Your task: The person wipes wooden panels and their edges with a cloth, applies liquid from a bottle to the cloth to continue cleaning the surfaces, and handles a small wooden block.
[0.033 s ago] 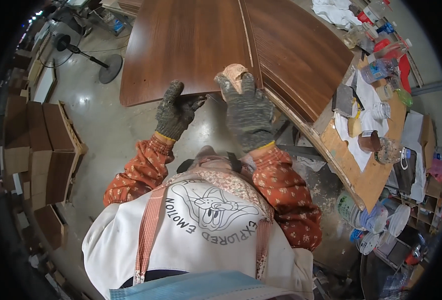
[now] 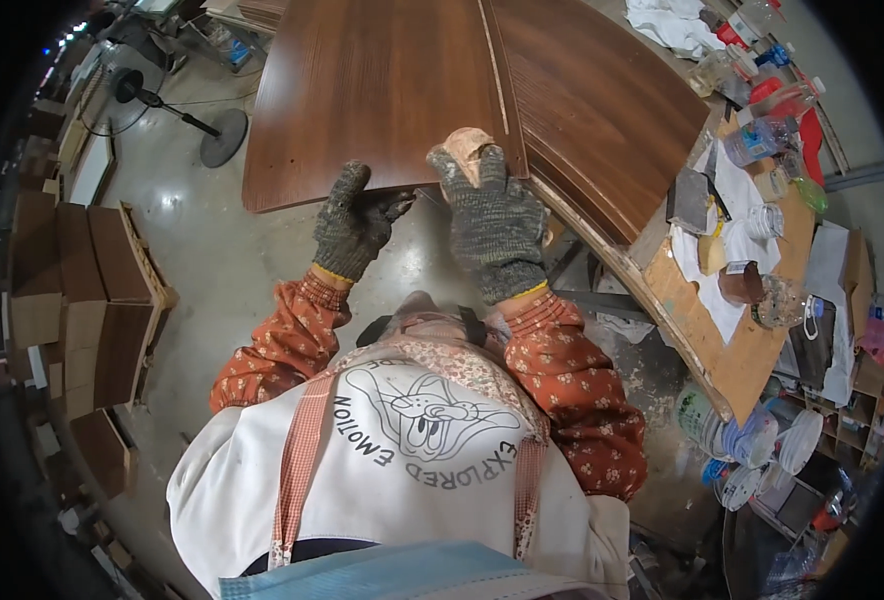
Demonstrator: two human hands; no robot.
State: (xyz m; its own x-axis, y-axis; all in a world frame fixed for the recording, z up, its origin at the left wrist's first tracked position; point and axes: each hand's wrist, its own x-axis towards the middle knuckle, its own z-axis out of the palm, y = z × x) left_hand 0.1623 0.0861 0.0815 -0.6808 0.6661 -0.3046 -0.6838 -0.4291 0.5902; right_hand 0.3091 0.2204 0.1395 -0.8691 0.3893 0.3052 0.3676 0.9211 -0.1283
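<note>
Head | glossy, grained brown panel (image 2: pixel 372 100) | right hand (image 2: pixel 499 225) clutching tan cloth (image 2: pixel 468 144) | left hand (image 2: pixel 350 228) spread

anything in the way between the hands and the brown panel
Nothing visible blocks the left hand from the brown wood-grain panel. At the right hand, only the crumpled tan wad it holds shows at the panel's near edge.

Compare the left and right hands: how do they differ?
The right hand grips a crumpled tan wad; the left hand shows none. The right hand sits nearer the right corner of the brown panel; the left hand sits farther left. Both wear dark knit gloves with yellow-edged cuffs.
</note>
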